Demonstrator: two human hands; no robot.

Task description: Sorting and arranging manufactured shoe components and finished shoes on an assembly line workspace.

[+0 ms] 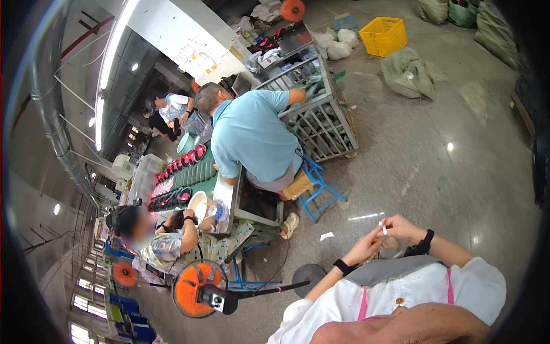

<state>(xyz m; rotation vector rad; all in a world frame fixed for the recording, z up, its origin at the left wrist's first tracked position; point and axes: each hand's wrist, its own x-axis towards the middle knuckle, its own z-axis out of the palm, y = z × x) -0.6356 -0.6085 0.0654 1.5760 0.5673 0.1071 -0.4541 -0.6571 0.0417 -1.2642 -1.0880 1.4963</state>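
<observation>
My left hand and my right hand meet in front of my body, above the floor. Their fingers are pinched together around a small white object, too small to name. Both hands appear to touch it, the right from the far side. A black band circles each wrist. Below my hands is the grey cloth over my white top.
An orange floor fan stands to my left. Beyond it, co-workers sit at a table with rows of shoe parts. A blue stool, a grey slatted cage, a sack and a yellow crate stand farther off.
</observation>
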